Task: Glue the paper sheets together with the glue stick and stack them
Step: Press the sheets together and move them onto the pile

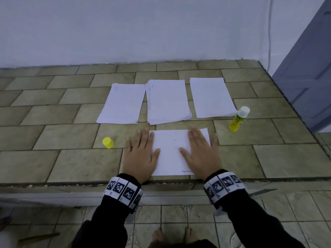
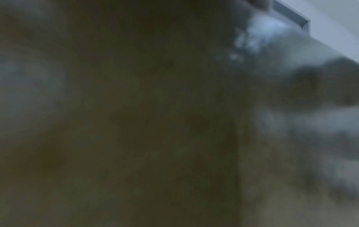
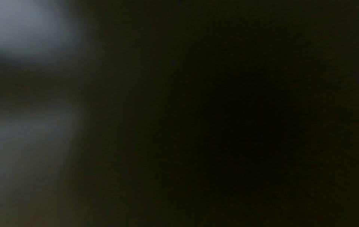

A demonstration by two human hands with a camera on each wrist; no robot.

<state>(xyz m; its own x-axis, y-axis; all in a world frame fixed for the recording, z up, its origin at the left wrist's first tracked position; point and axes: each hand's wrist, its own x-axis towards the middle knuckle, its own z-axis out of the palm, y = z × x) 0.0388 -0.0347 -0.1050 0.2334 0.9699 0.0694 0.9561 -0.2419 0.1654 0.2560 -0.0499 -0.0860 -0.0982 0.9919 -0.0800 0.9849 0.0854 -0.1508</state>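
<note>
Straight fingers [image 1: 151, 138] of the left hand [image 1: 141, 156] and right hand [image 1: 201, 154] were pressed flat on the paper sheet [image 1: 172, 151] at lower centre. The uncapped glue stick [image 1: 239, 119] was stood at right, its yellow cap [image 1: 108, 142] at left; both wrist views were seemingly too dark.

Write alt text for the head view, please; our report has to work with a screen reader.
Both hands, the left hand and the right hand, press flat on a white paper sheet at the near edge of a tiled ledge. Behind it lie three paper piles, with an uncapped glue stick standing at the right and its yellow cap at the left.
</note>
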